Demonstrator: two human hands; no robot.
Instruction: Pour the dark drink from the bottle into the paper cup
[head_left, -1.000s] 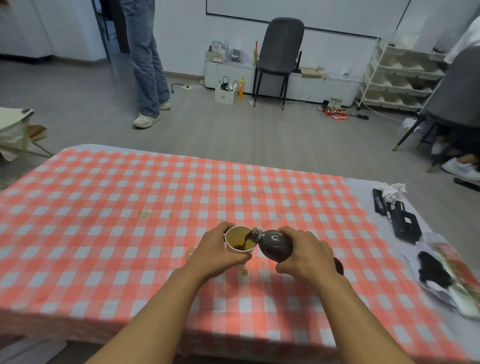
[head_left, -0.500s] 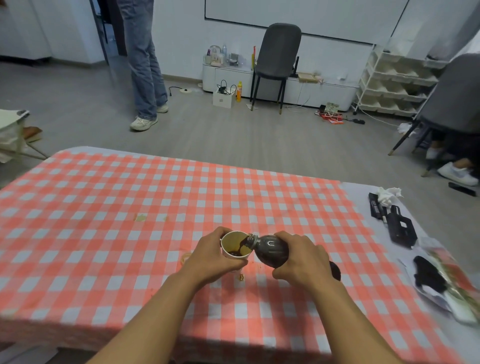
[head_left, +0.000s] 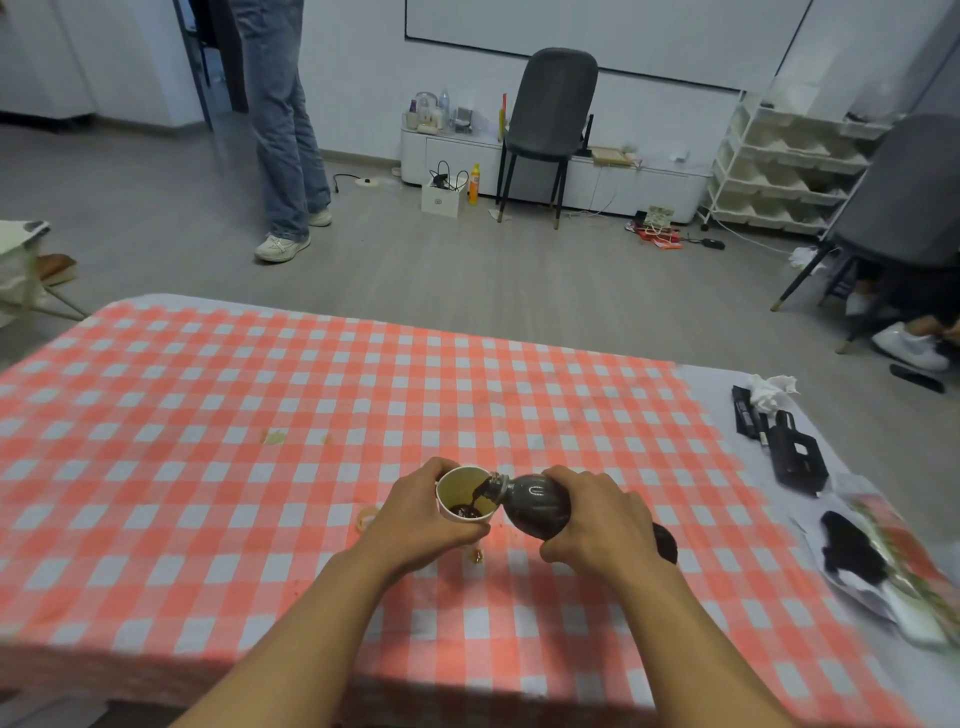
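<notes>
The head view shows a wide counter (head_left: 208, 395) under a red and white checked cloth (head_left: 467, 395), and the near middle of it is where both hands work. The bottle (head_left: 535, 504) is the bigger task thing: a rounded clear plastic body filled with dark drink, lying nearly flat, its long axis running from right to left and its mouth pointing left, over the rim of the cup. The right hand (head_left: 602, 525) is wrapped around the middle of the bottle and covers it, so only the shoulder and the dark base end show. The paper cup (head_left: 464, 500) is small and white, pale brown inside, upright, with a dark stream falling into a dark pool at its bottom. The left hand (head_left: 421, 519) clasps the cup from its left side. Much free cloth lies to the left and toward the far edge; the near edge is close to the forearms. At the right, well apart, lie black devices (head_left: 789, 452) and a crumpled tissue (head_left: 771, 389). A small yellow stain (head_left: 274, 437) marks the cloth at left.
</notes>
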